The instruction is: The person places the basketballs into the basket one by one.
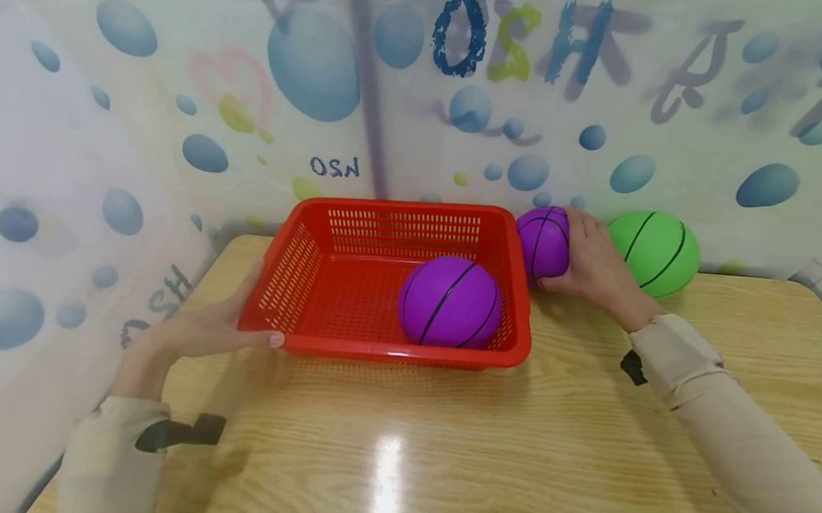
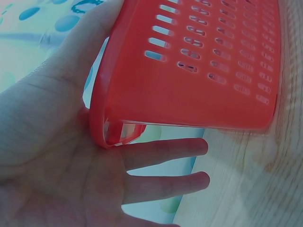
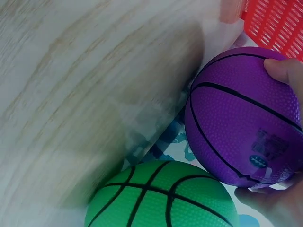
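Observation:
A red plastic basket (image 1: 391, 352) with slotted walls stands on the table, and a large purple ball (image 1: 450, 302) with black lines lies inside it at the right. My left hand (image 1: 205, 329) rests against the basket's left front corner. Its fingers (image 2: 165, 187) stretch out straight beside the basket wall, while the thumb lies along the rim. Just outside the basket's right end, my right hand (image 1: 597, 264) grips a smaller purple ball (image 1: 542, 241), thumb on one side and fingers on the other. Close to that hand's back sits a green ball (image 1: 658, 252) with black lines.
Behind the wooden table (image 1: 343, 441) rises a white sheet (image 1: 418, 147) printed with blue dots and letters. The same patterned covering runs down the left side. Both the basket and the green ball stand near the table's back edge.

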The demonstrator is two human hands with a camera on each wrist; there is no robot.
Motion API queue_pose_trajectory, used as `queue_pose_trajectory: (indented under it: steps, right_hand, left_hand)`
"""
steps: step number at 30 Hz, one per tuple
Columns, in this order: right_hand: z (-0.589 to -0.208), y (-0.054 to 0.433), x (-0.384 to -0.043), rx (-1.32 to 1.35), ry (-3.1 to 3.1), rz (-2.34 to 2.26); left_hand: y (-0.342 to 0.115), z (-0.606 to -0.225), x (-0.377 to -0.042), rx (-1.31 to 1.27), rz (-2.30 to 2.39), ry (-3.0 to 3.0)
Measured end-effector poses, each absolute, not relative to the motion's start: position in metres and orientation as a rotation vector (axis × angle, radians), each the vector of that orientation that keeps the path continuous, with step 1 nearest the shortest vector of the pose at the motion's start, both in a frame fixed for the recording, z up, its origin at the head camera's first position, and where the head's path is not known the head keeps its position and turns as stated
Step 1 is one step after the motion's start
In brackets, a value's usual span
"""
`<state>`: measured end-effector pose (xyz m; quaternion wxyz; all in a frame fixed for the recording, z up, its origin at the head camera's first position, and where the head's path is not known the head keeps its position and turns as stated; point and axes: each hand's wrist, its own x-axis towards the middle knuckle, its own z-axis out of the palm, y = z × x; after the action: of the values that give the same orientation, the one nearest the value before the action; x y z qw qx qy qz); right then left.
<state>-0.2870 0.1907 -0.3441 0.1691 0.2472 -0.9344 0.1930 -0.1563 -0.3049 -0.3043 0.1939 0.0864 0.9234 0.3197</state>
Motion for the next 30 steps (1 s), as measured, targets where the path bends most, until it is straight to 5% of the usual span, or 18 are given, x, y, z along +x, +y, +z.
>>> queue_pose_trajectory:
  steps: [30]
  right_hand:
    - [-0.276,0.194,-0.274,0.585,-2.495,0.799]
  left_hand:
    - [-0.306,-0.305,-0.156,0.255,0.949,2.574]
